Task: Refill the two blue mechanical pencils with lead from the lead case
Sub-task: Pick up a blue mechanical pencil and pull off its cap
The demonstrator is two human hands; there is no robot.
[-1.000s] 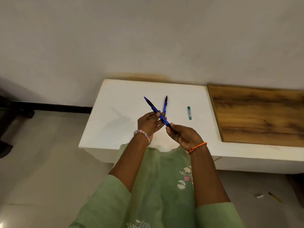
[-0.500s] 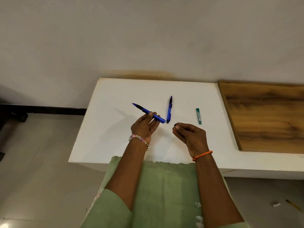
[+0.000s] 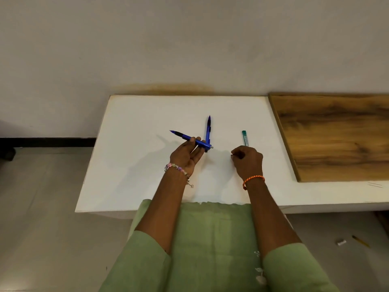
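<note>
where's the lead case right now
In the head view the green lead case lies on the white table, right of the two blue pencils, just beyond the right hand and left of the wooden board.

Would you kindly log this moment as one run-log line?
left hand: holds blue pencil | right hand: near lead case, fingers curled | second pencil: on table

- We have one view, worn on the head, looking forward and down.
- We see the white table (image 3: 147, 165) close below, against a wall (image 3: 189, 39).
</note>
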